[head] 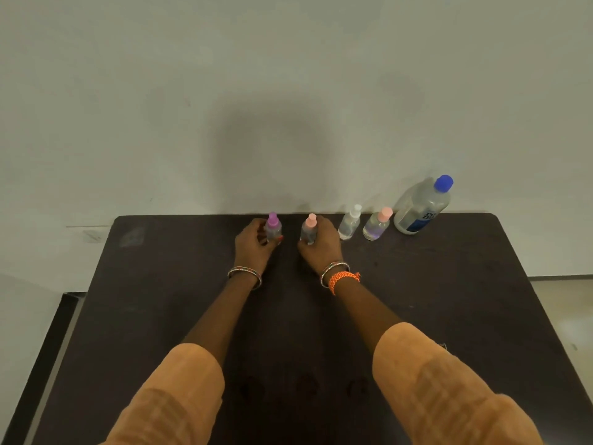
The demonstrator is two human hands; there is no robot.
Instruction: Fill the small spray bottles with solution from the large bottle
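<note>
At twelve o'clock on our tabletop, our left hand grasps the purple-capped bottle, our right hand the pink-capped bottle; the large bottle stands at two o'clock.

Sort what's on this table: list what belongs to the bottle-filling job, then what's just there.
For the job: purple-capped bottle in left hand; pink-capped bottle in right hand; white-capped bottle; second pink-capped bottle; large blue-capped bottle.

Just there: dark table; bangles; orange wrist thread.

Left hand grips purple-capped bottle; right hand grips pink-capped bottle.
</note>
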